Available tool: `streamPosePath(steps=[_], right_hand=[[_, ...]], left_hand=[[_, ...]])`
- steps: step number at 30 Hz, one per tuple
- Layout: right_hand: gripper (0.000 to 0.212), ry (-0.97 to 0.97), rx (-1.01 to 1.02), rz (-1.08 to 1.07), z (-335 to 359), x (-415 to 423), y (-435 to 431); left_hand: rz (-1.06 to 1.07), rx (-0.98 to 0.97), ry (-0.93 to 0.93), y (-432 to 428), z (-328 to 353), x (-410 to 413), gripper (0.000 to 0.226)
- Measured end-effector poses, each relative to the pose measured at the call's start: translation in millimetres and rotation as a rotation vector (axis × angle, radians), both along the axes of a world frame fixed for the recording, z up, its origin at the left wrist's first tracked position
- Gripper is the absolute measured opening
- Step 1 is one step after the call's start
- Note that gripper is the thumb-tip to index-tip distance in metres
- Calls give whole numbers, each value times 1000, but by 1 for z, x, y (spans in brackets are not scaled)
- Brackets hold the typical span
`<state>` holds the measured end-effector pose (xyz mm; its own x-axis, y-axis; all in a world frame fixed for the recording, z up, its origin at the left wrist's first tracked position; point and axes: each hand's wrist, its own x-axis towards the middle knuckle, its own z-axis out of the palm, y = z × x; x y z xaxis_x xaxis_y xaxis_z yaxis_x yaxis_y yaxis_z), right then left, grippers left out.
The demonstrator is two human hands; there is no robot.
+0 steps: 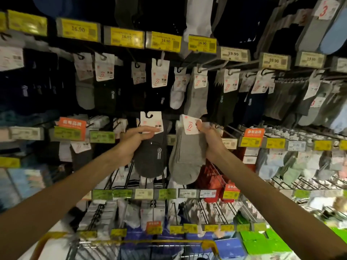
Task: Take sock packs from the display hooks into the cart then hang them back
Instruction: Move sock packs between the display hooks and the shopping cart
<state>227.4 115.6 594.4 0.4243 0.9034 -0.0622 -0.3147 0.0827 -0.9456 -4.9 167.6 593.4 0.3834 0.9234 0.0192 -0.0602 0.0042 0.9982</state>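
Left hand (134, 140) clamped on dark pack (150, 158), right hand (211, 142) clamped on grey pack (185, 158); both unhooked, neither in cart (208, 243).

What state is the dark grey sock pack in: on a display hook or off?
Off. The left hand holds the dark grey sock pack by its card; the hanger at its top appears free of any hook.

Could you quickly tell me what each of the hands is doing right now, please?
Left hand: holding the dark grey sock pack by its card.
Right hand: gripping the light grey sock pack near its card.
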Motion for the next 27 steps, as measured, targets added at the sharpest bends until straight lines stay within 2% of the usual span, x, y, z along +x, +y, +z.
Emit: streamPosePath(steps=[3, 6, 8, 16, 24, 27], right_hand=[[26, -65, -24, 34, -34, -18, -14], [27, -63, -69, 79, -64, -38, -24], [25, -48, -102, 87, -78, -52, -26], [23, -8, -148, 98, -116, -85, -34], [22, -30, -145, 49, -117, -93, -23], [18, -34, -124, 18, -117, -88, -14]], left_hand=[[21, -11, 129, -19, -35, -12, 24], [34, -227, 65, -35, -70, -22, 28], [46, -300, 25, -42, -85, -28, 29], [72, -376, 54, -49, -114, -62, 27], [52, -342, 62, -32, -113, -54, 22], [29, -294, 99, -24, -118, -44, 26]])
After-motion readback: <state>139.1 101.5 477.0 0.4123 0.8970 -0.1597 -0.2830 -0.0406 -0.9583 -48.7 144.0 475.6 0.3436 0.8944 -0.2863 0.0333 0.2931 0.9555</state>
